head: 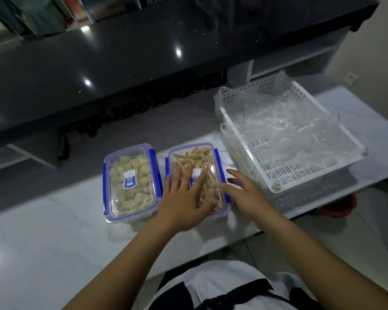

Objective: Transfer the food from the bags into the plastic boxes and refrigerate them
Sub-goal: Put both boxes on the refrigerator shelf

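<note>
Clear-lidded, blue-clipped, 2 boxes sit side by side on the white counter [54, 220]: cube box [130, 182], stick box [196, 177]. Left hand [184, 198] lies spread flat on the stick box lid; right hand [244, 193], fingers apart, hovers beside it. White basket [289, 135] holding crumpled bags [285, 121] crowds the right.

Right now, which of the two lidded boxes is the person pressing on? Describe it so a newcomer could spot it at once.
On the white table, just left of the white perforated basket, two clear boxes with blue clips sit side by side. It is the right-hand box, nearer the basket, with the left hand flat on its lid. It holds thin orange-brown sticks, while the left-hand box holds pale chunks.
</note>
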